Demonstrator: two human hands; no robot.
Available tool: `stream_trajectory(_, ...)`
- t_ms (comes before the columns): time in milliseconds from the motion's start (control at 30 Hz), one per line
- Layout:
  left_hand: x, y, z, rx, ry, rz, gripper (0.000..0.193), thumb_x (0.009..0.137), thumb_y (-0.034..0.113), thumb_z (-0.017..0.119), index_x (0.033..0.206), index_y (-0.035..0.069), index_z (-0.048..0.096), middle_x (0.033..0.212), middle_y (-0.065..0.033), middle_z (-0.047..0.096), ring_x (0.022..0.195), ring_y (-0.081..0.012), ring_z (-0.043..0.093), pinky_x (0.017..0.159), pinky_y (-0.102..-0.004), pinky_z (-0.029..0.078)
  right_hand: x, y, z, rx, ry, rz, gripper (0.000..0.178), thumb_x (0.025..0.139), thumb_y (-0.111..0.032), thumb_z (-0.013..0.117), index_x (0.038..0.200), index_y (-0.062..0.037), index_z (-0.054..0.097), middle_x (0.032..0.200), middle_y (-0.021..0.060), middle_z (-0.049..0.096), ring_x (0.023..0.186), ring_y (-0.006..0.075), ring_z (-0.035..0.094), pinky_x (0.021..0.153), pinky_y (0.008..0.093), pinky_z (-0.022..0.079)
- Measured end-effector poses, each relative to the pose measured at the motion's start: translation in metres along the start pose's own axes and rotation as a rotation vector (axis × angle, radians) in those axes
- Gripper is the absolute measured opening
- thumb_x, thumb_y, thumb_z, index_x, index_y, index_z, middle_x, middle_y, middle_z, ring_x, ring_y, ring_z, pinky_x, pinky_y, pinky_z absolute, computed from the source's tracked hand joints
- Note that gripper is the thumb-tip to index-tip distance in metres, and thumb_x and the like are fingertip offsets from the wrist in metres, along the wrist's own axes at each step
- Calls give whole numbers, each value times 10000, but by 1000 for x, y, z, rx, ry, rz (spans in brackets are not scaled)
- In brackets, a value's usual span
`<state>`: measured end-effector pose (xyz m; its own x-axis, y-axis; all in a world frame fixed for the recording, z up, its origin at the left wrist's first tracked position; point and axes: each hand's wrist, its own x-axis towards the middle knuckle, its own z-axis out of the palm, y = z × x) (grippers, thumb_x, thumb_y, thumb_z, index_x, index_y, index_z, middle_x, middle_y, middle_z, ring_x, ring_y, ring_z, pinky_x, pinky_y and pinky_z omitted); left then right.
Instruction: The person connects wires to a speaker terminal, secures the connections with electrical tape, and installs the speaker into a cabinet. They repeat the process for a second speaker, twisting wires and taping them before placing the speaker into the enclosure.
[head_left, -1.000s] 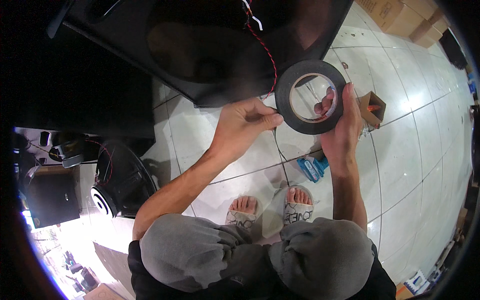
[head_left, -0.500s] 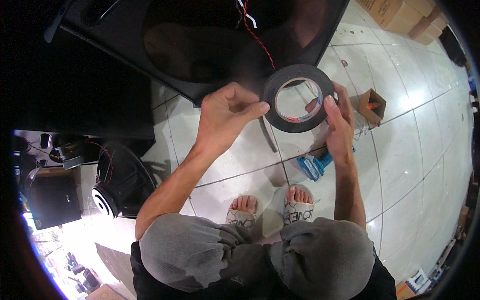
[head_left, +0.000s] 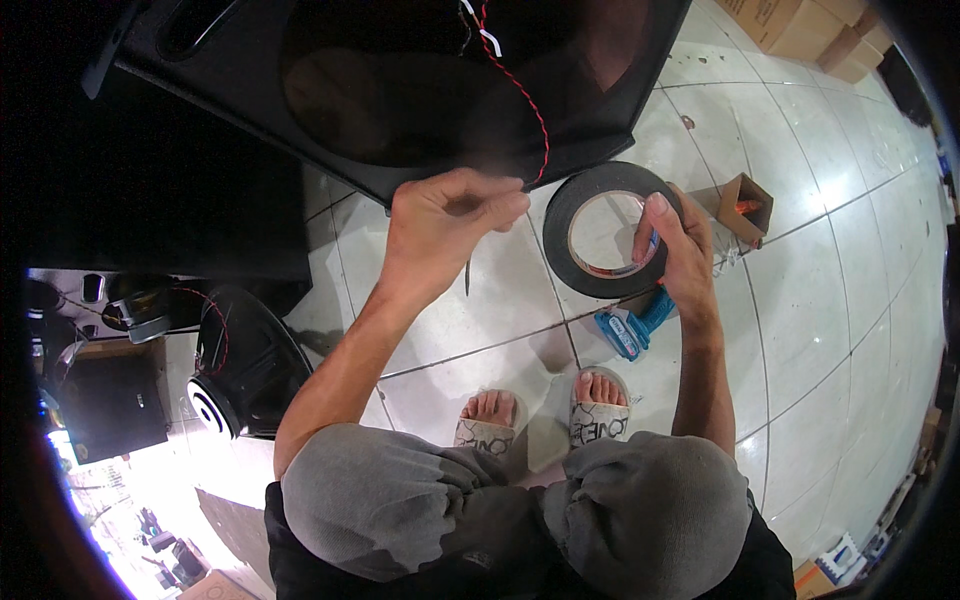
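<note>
Black tape roll (head_left: 557, 240) comes away from the left hand (head_left: 428, 230)

The roll sits lower than half a second ago, a gap now open between its rim and the left fingertips. The left thumb and forefinger press together on the end of a twisted red-and-black wire (head_left: 537, 112); below that hand hangs a thin dark strip (head_left: 467, 280) — too narrow to identify. The right hand (head_left: 690, 255) is clamped on the roll, thumb across its face, fingers inside the core, holding it above the tiled floor (head_left: 800, 330). The wire runs up over a black speaker cabinet (head_left: 235, 75) with a round opening. Under the roll lies a teal cordless tool (head_left: 622, 333); farther right stands an open cardboard box (head_left: 746, 205) — something orange inside.
</note>
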<state>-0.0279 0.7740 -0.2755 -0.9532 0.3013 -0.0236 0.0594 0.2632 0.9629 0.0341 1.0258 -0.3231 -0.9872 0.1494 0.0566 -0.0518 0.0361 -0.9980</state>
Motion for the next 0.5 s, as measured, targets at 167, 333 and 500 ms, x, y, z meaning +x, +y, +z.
stream_trajectory(167,-2,-1,7,-65,-42,5,185,846,95,794,1000,-4,767,868,-88,747,757,-109,683,714,-244,541,1,1,4,-5,50,-46,423,1032,-442,517,884,-58,616,613,4,550,613,76,494,603,234,381)
stream_trajectory(333,-5,-9,15,-78,-17,-64,211,831,131,818,967,-21,765,855,-90,739,785,-126,683,745,-261,534,-1,3,19,57,200,-23,429,1055,-421,481,831,-73,592,623,9,540,598,81,503,589,236,396)
stream_trajectory(500,-4,-16,19,-269,-18,-129,196,830,126,819,925,-26,741,871,-105,731,817,-139,683,758,-263,530,-5,9,31,247,264,16,431,1058,-420,480,829,-70,585,627,26,548,599,90,522,578,241,417)
